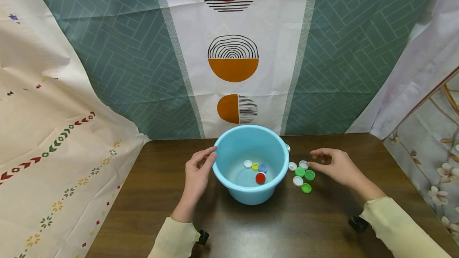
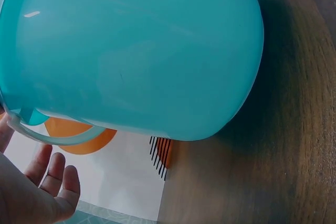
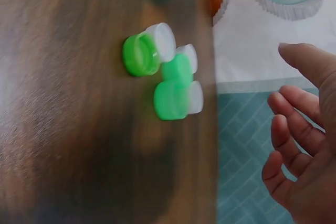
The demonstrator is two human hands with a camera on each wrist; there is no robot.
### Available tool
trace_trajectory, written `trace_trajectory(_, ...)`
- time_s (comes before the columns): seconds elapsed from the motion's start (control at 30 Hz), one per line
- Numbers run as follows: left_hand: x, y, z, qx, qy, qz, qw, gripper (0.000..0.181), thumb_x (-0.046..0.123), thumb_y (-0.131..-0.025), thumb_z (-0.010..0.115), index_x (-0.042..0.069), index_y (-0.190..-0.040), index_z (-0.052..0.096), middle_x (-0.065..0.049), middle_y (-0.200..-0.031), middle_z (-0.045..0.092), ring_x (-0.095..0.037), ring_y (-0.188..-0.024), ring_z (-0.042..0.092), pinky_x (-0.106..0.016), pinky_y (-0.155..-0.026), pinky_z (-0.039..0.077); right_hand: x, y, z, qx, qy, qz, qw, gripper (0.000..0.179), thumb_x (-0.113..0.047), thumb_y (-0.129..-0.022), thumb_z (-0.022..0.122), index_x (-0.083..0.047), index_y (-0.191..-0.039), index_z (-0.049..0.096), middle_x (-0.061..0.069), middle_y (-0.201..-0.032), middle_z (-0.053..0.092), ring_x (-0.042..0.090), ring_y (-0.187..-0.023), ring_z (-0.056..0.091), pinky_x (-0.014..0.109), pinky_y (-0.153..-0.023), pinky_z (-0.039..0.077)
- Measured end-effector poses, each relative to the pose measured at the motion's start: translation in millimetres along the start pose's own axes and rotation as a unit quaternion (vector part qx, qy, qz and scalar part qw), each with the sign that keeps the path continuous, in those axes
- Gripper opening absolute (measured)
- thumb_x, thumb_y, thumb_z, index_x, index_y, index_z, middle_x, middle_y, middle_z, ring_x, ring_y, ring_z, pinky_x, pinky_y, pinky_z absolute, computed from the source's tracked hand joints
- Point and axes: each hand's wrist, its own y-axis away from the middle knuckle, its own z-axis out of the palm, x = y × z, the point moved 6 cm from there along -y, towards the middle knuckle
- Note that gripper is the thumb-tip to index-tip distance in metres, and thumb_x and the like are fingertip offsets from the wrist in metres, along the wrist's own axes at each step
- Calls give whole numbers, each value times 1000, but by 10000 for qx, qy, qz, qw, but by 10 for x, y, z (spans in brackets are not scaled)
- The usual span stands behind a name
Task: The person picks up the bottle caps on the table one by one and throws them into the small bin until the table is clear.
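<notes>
A light blue bucket [image 1: 251, 194] stands on the wooden table. My left hand [image 1: 198, 170] pinches its left rim between thumb and index finger. In the left wrist view the other fingers of that hand [image 2: 44, 192] hang loose beside the bucket's pale handle [image 2: 63, 139]. Inside on the bottom lie a white cap [image 1: 248, 164], a yellow cap [image 1: 255, 167], a blue cap [image 1: 263, 168] and a red cap [image 1: 260, 178]. My right hand [image 1: 337, 166] hovers beside a cluster of green caps [image 1: 309, 175] and white caps [image 1: 298, 181], fingers loosely bent with nothing between them.
The brown table [image 1: 251, 230] ends at the back against a hanging cloth [image 1: 125, 71] with printed circles. A cream embroidered cloth [image 1: 64, 162] hangs along the left side. Floral fabric [image 1: 426, 150] borders the table on the right.
</notes>
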Motion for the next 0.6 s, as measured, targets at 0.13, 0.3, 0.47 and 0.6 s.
trace_trajectory(0.13,-14,2,-3,35,-4,-27,10000,26,11,-94,66,-1,-117,70,-16,-115,63,-20,-99,55,-23,-68,46,132,11,101,-308,143,32,9994,52,-45,-82,77,-5,-114,69,8,-103,70,21,-85,58,30,-69,50)
trace_trajectory(0.3,-30,-2,1,20,-2,14,10000,26,11,-94,66,-1,-117,70,-17,-114,63,-20,-98,55,-23,-68,47,265,25,204,-604,341,144,9975,55,-42,-79,81,-2,-115,69,7,-103,70,20,-86,59,35,-70,50)
trace_trajectory(0.47,-35,-8,2,9,26,45,10000,25,10,-94,66,-1,-116,70,-17,-113,63,-21,-98,55,-24,-67,48,321,45,249,-794,426,226,9957,54,-37,-77,84,-2,-115,68,5,-99,68,20,-84,58,34,-68,48)
trace_trajectory(0.6,-43,-12,1,-13,55,54,10000,25,9,-94,66,-1,-116,70,-17,-113,63,-21,-98,56,-24,-68,48,379,56,274,-843,479,242,9950,57,-38,-72,87,-3,-114,68,3,-94,65,19,-80,55,32,-65,45)
